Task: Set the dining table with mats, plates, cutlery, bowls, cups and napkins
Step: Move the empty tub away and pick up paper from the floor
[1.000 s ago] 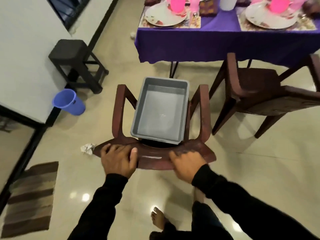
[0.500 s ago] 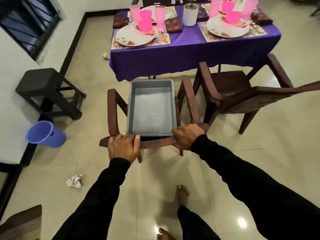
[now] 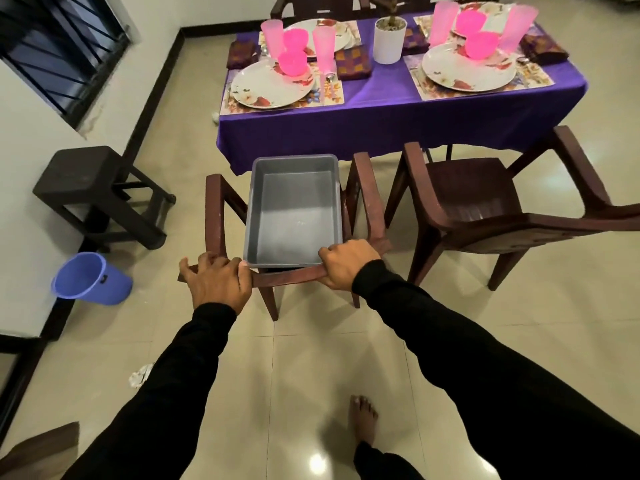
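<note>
My left hand (image 3: 216,280) and my right hand (image 3: 348,263) both grip the top of the backrest of a brown plastic chair (image 3: 367,199). An empty grey tub (image 3: 294,211) lies on its seat. Beyond the chair stands the dining table (image 3: 381,109) under a purple cloth. It carries floral mats (image 3: 332,95), white flowered plates (image 3: 270,86), pink bowls (image 3: 292,62), tall pink cups (image 3: 323,43), folded napkins (image 3: 353,62) and cutlery (image 3: 329,79).
A second brown chair (image 3: 485,202) stands to the right, close to the table. At the left wall are a dark stool (image 3: 97,188) and a blue bucket (image 3: 90,278). Crumpled paper (image 3: 140,375) lies on the tiled floor. A white pot (image 3: 389,41) stands mid-table.
The chair with the tub has moved forward toward the table, held by both hands. My view has lifted, so more of the table top shows now.
</note>
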